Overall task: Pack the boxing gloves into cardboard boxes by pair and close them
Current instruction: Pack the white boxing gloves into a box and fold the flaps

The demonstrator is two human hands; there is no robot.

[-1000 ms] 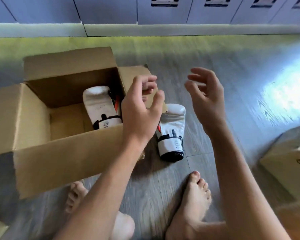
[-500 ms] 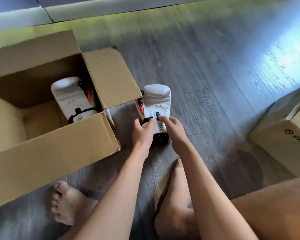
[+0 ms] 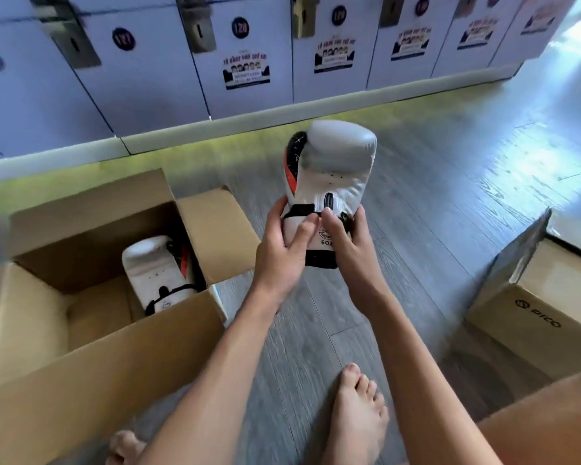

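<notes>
- Cardboard, nearest me on the left: the open box (image 3: 81, 380) sits on the grey floor (image 3: 299, 347), with one white glove (image 3: 155, 270) lying inside by its right wall.
- Just beyond, my left hand (image 3: 279, 253) and right hand (image 3: 349, 250) both grip the cuff of the second white glove (image 3: 332, 169), held upright in the air to the right of the box.
- Farthest off, numbered lockers (image 3: 249, 62) line the wall.

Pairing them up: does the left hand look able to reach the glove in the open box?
Likely not yet: left hand grips the raised glove, though the boxed glove lies uncovered.
</notes>
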